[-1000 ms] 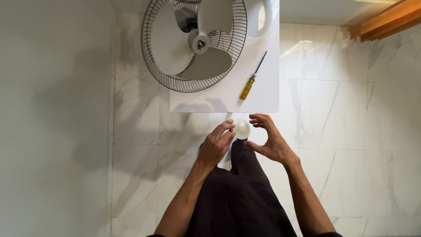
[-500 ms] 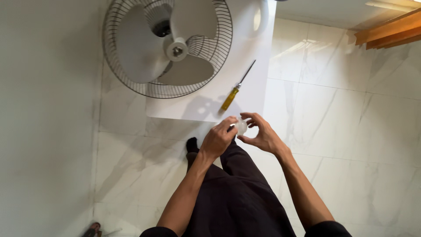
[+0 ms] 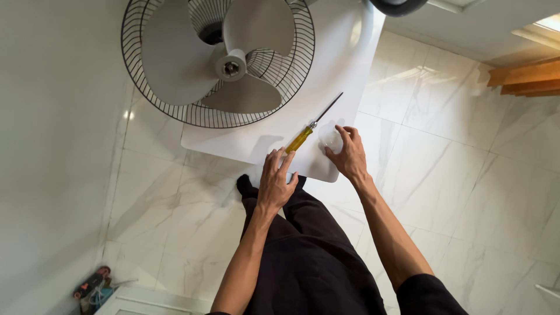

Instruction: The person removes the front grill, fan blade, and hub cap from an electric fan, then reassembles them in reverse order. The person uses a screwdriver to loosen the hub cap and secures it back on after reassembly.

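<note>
A fan with grey blades [image 3: 219, 58] lies on a white table [image 3: 326, 76] inside its black wire guard. A screwdriver with a yellow handle [image 3: 309, 128] rests on the table near its front edge. My left hand [image 3: 277, 181] is open, its fingertips just below the yellow handle. My right hand [image 3: 347, 154] rests on the table with its fingers closed around a small white round part [image 3: 331, 140]. My legs in black trousers stand below the table.
White marble floor tiles [image 3: 455, 175] lie all around. A white wall runs down the left. Wooden boards [image 3: 525, 76] lie at the upper right. A small heap of tools [image 3: 93, 286] sits at the bottom left beside a white box edge.
Both hands were together around the white part below the table edge. Now they are apart: the right has carried the part onto the table, the left has reached toward the screwdriver.
</note>
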